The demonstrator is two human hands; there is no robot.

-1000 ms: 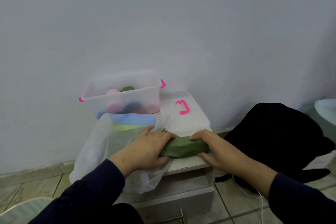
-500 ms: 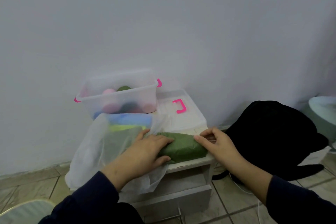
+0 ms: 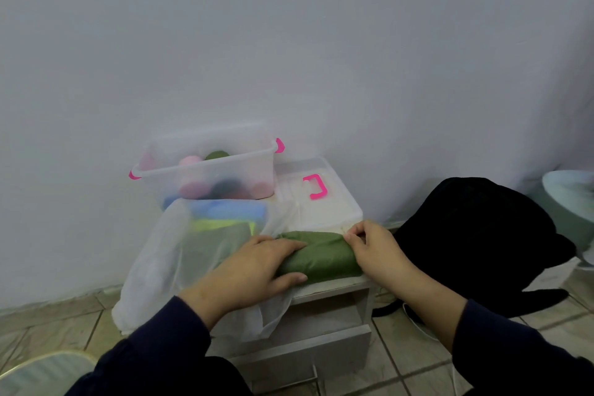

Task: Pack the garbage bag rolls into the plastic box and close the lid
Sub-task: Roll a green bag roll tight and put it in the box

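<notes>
A green garbage bag roll (image 3: 321,255) lies on the front of a small white cabinet (image 3: 331,291). My left hand (image 3: 257,267) grips its left end, thumb under it. My right hand (image 3: 374,249) pinches its upper right end with the fingertips. Behind stands the clear plastic box (image 3: 209,167) with pink latches, open, holding pink, green and dark rolls. Its clear lid (image 3: 316,194) with a pink handle lies flat to the right of the box. A white translucent bag (image 3: 173,254) with blue and yellow rolls inside sits under my left hand.
A black bag (image 3: 482,235) rests on the tiled floor right of the cabinet. The cabinet's drawer (image 3: 308,350) is pulled out a little. A pale round object (image 3: 572,199) is at the far right edge. A white wall is close behind.
My right hand has slid from the roll's lower right end up to its top right corner and now pinches it. The left hand has stayed on the left end.
</notes>
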